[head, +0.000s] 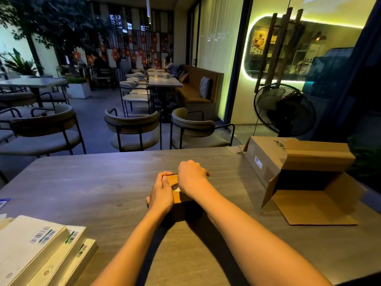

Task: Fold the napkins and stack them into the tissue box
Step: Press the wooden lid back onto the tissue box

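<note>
Dim café; wooden table (pixel 103 182); both hands (pixel 162 193) (pixel 190 176) clasp tissue box (pixel 179 196).

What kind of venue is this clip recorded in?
Most likely a cafe or restaurant seating area: rows of dining tables with cushioned chairs, and a long bench seat along the wall. Both hands rest on a tissue box.

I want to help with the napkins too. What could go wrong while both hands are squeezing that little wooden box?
The tissue box is mostly hidden under the left hand and right hand, so fingers might get pinched at its opening. A bit of white napkin shows there and may crumple. Pushing could also slide the box across the table.
</note>
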The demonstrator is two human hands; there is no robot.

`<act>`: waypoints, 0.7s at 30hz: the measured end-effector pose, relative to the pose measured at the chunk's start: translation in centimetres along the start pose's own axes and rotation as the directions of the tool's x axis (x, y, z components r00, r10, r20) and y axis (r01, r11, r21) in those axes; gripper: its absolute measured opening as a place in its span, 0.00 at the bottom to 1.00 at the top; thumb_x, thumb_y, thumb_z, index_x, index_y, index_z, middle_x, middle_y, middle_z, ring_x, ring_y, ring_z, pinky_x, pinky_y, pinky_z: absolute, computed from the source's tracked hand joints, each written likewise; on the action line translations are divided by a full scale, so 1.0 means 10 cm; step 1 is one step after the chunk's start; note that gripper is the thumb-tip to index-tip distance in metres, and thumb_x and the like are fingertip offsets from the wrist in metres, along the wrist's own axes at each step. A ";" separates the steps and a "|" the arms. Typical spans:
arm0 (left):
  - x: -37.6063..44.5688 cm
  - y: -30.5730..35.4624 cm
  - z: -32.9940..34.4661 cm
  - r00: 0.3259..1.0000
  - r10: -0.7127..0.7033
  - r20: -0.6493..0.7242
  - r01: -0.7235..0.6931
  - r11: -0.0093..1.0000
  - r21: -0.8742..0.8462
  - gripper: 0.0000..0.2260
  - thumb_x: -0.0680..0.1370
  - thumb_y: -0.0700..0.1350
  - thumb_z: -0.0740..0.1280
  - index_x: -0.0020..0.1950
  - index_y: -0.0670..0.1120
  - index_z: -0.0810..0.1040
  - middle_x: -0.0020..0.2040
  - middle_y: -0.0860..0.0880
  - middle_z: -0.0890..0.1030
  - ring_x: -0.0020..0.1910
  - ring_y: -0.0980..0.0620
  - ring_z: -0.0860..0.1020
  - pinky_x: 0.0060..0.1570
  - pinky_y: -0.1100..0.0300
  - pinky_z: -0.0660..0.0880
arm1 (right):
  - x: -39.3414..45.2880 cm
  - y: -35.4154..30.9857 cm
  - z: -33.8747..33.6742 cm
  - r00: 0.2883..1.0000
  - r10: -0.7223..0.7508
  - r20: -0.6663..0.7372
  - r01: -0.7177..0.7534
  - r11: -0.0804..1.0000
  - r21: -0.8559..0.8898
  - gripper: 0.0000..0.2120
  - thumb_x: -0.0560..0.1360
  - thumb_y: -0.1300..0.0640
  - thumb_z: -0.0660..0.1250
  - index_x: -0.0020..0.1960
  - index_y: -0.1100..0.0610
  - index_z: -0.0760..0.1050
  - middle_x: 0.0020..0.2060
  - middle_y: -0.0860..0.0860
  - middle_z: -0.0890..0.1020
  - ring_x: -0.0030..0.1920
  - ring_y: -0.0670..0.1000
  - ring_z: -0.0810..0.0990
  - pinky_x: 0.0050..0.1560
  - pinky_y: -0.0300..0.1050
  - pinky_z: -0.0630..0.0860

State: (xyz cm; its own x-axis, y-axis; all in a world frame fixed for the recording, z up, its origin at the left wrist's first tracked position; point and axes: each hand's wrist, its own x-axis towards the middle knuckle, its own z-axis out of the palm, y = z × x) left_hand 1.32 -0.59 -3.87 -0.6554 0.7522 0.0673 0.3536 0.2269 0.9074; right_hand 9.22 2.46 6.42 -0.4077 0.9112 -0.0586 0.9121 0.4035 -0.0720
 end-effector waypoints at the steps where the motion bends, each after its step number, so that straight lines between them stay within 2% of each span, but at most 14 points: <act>1: 0.00 0.00 0.00 1.000 0.004 0.002 -0.004 1.000 -0.008 0.15 0.86 0.50 0.45 0.60 0.57 0.71 0.54 0.52 0.76 0.55 0.52 0.71 0.65 0.47 0.60 | 0.00 0.04 0.00 0.999 -0.025 -0.028 0.026 0.999 0.023 0.19 0.79 0.64 0.67 0.69 0.62 0.74 0.66 0.60 0.76 0.68 0.64 0.75 0.67 0.69 0.71; 5: -0.01 -0.01 -0.01 1.000 -0.002 0.007 0.002 1.000 -0.031 0.16 0.86 0.50 0.45 0.61 0.58 0.71 0.55 0.52 0.75 0.55 0.51 0.71 0.62 0.49 0.60 | 0.03 0.20 0.07 0.985 -0.120 -0.120 0.132 0.987 0.096 0.12 0.76 0.62 0.72 0.59 0.59 0.81 0.57 0.59 0.81 0.58 0.62 0.80 0.58 0.59 0.80; 8: -0.01 -0.01 0.00 1.000 -0.010 0.012 0.010 0.999 -0.040 0.15 0.86 0.51 0.45 0.60 0.59 0.71 0.54 0.52 0.76 0.55 0.51 0.71 0.59 0.51 0.59 | 0.02 0.29 0.12 0.965 -0.200 -0.168 0.218 0.971 0.095 0.08 0.76 0.58 0.73 0.53 0.59 0.84 0.50 0.58 0.84 0.52 0.60 0.82 0.50 0.52 0.81; 11: 0.00 -0.02 0.00 1.000 -0.019 0.009 0.019 0.999 -0.045 0.15 0.86 0.51 0.45 0.59 0.60 0.71 0.54 0.52 0.77 0.56 0.50 0.73 0.62 0.49 0.62 | -0.04 0.35 0.16 0.930 -0.314 -0.189 0.314 0.949 -0.031 0.08 0.79 0.57 0.69 0.55 0.60 0.84 0.50 0.59 0.83 0.52 0.60 0.82 0.52 0.51 0.76; 13: -0.01 -0.02 0.01 1.000 -0.014 0.000 0.014 0.999 -0.046 0.16 0.86 0.51 0.46 0.59 0.59 0.72 0.54 0.52 0.77 0.56 0.50 0.73 0.60 0.50 0.61 | -0.08 0.36 0.21 0.885 -0.409 -0.223 0.382 0.911 -0.155 0.08 0.81 0.57 0.67 0.54 0.59 0.82 0.50 0.58 0.84 0.53 0.60 0.81 0.53 0.52 0.74; 15: -0.01 -0.02 0.02 1.000 -0.018 -0.006 0.017 0.998 -0.057 0.15 0.86 0.51 0.46 0.58 0.59 0.72 0.54 0.52 0.78 0.57 0.49 0.75 0.62 0.49 0.63 | -0.13 0.33 0.28 0.831 -0.487 -0.268 0.450 0.872 -0.191 0.10 0.82 0.55 0.64 0.53 0.58 0.82 0.50 0.57 0.84 0.53 0.60 0.82 0.53 0.53 0.73; 18: 0.00 -0.02 0.02 0.999 -0.032 -0.002 0.032 0.996 -0.080 0.15 0.85 0.52 0.46 0.56 0.61 0.72 0.53 0.52 0.79 0.57 0.48 0.76 0.67 0.43 0.65 | -0.18 0.28 0.37 0.793 -0.522 -0.314 0.509 0.851 -0.129 0.11 0.82 0.56 0.62 0.53 0.58 0.82 0.51 0.56 0.84 0.53 0.60 0.82 0.52 0.55 0.74; 21: -0.01 -0.02 0.01 1.000 -0.027 0.014 0.028 0.995 -0.097 0.15 0.85 0.53 0.46 0.55 0.62 0.72 0.53 0.52 0.79 0.57 0.48 0.75 0.67 0.42 0.65 | -0.14 0.36 0.40 0.808 -0.431 -0.401 0.500 0.862 0.079 0.10 0.83 0.53 0.64 0.53 0.56 0.82 0.50 0.54 0.84 0.52 0.58 0.81 0.52 0.53 0.74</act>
State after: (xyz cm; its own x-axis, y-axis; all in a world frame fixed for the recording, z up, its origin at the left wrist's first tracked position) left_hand 1.40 -0.68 -4.06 -0.6554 0.7544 0.0370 0.2683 0.1867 0.9451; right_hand 12.92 2.31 2.29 -0.7063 0.5956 0.3826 0.5796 0.7969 -0.1705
